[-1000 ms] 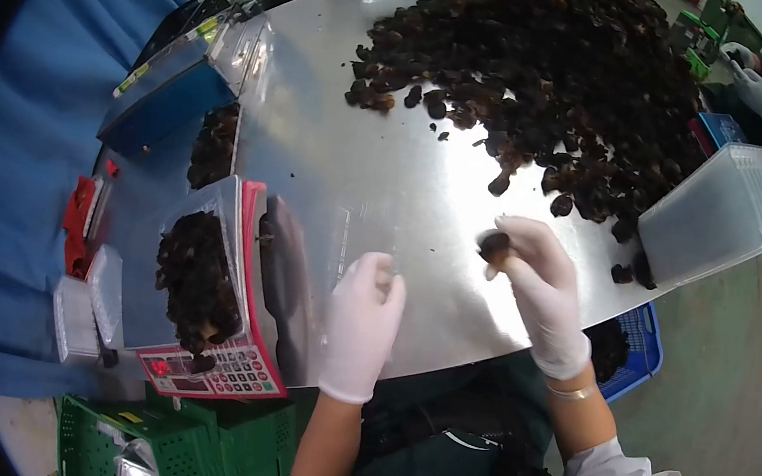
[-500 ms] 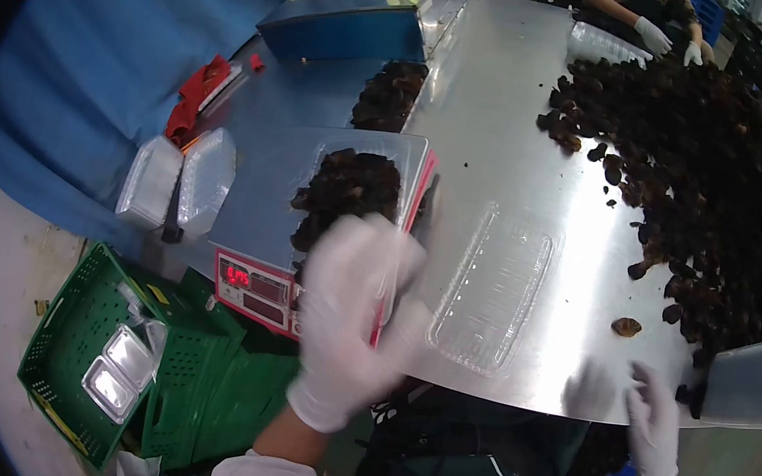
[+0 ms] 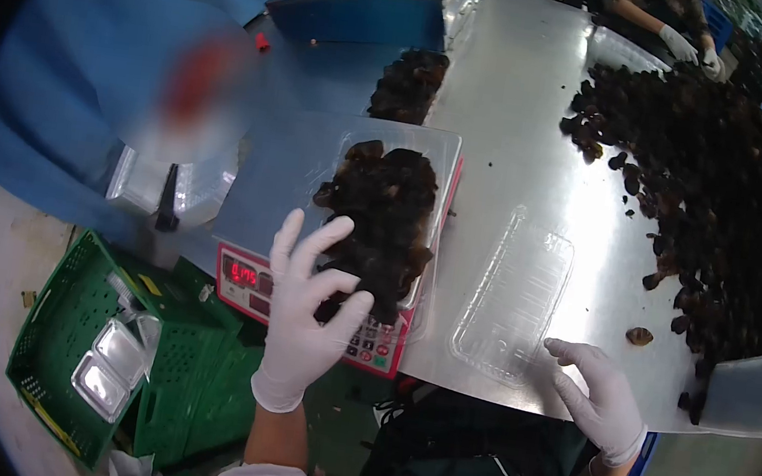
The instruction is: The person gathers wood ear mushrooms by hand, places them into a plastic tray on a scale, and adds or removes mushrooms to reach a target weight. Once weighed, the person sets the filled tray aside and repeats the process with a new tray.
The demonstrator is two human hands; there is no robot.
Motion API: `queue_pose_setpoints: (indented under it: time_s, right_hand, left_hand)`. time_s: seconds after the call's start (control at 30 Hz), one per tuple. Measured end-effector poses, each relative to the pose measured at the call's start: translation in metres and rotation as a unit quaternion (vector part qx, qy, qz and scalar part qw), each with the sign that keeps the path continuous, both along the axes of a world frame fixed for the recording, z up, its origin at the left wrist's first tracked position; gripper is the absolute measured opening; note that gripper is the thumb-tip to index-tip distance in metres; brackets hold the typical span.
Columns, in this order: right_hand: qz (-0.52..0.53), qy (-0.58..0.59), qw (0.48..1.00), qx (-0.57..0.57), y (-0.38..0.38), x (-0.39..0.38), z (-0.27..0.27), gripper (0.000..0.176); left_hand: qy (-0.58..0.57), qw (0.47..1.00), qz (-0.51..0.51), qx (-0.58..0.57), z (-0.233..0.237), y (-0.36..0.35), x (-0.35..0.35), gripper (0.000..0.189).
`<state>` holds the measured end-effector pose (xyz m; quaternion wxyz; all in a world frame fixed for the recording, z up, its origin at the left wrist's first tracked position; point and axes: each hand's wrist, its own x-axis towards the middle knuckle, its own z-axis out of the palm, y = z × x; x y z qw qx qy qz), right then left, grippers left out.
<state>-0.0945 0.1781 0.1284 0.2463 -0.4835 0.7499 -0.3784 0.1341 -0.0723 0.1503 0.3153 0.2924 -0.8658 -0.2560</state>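
Note:
My white-gloved left hand (image 3: 307,325) is open, fingers spread, at the front left of a clear plastic tray heaped with dark brown pieces (image 3: 383,205). That tray lies on a weighing scale (image 3: 261,164) with a lit red display (image 3: 243,275). The fingertips overlap the lower left of the heap in this view. My gloved right hand (image 3: 605,398) is open too, thumb and forefinger apart, with its fingertips right at the edge of a second clear plastic tray (image 3: 515,299) that lies flat on the metal table (image 3: 493,79).
A big pile of dark brown pieces (image 3: 723,196) covers the table's right side. A stack of clear trays (image 3: 758,392) stands at the right edge. Green crates (image 3: 185,337) are below left. Another heap (image 3: 409,86) lies behind the scale. Across the table, a person's gloved hands (image 3: 681,44) show.
My left hand has moved left off the heaped tray, its fingers now spread. My right hand has moved up and left from the table's front edge to the flat clear tray.

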Motion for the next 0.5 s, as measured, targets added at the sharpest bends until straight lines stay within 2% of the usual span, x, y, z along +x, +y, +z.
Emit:
queue_pose_setpoints:
  time_s: [0.03,0.07,0.1,0.13,0.2,0.23,0.3,0.33,0.43,0.5]
  right_hand:
    - [-0.011,0.003,1.0,-0.004,0.001,0.0,-0.001,0.033]
    - [0.012,-0.021,1.0,0.019,-0.003,-0.001,0.004,0.033]
    - [0.022,-0.039,0.998,0.04,-0.008,-0.001,0.01,0.032]
    - [0.031,0.012,0.999,-0.002,-0.007,-0.002,0.001,0.033]
    - [0.038,0.023,0.999,0.009,-0.007,-0.003,0.002,0.034]
    - [0.044,0.037,0.998,0.001,-0.005,-0.004,-0.004,0.035]
    - [0.044,0.023,0.999,-0.004,-0.004,-0.006,-0.004,0.036]
    - [0.035,0.025,0.999,-0.008,-0.004,-0.006,-0.004,0.036]
    - [0.046,0.01,0.999,-0.019,-0.004,-0.005,-0.005,0.037]
    - [0.058,0.008,0.998,-0.017,-0.003,-0.003,-0.01,0.037]
  left_hand:
    - [-0.066,0.997,-0.011,-0.046,-0.004,-0.001,-0.004,0.015]
    - [-0.084,0.994,-0.022,-0.064,-0.004,-0.001,-0.006,0.017]
    - [-0.068,0.994,-0.031,-0.075,-0.003,-0.003,-0.005,0.017]
    - [-0.066,0.995,-0.024,-0.076,-0.001,-0.002,-0.004,0.019]
    - [-0.063,0.995,-0.049,-0.052,0.0,-0.006,-0.001,0.026]
    - [-0.068,0.994,-0.081,-0.027,-0.004,-0.01,0.007,0.035]
    - [-0.04,0.977,-0.118,-0.174,0.0,-0.005,0.0,0.064]
    - [-0.038,0.975,-0.126,-0.179,0.007,0.0,-0.005,0.064]
    - [-0.056,0.987,-0.07,-0.134,0.014,0.015,-0.011,0.067]
    - [-0.241,0.957,-0.029,-0.159,0.007,0.011,-0.009,0.08]
